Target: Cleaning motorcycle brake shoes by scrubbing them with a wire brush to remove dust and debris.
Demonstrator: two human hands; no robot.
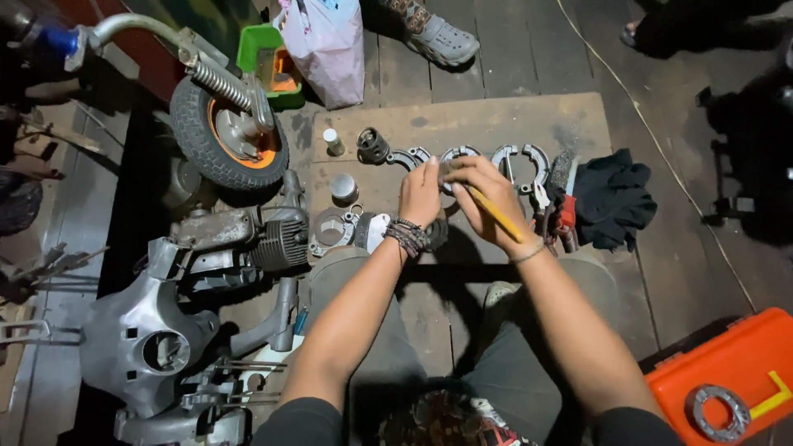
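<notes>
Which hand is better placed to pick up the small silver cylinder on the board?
Probably the left hand: the silver cylinder sits just to its left, and the right hand already holds a yellow tool.

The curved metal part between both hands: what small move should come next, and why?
Probably steady the curved metal part with the left hand and bring the yellow-handled tool in the right hand to it: both hands already meet there, above the cardboard sheet.

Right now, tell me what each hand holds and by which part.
The right hand grips a yellow-handled tool by its handle, with the working end hidden. The left hand meets it at a small part too hidden to identify.
</notes>
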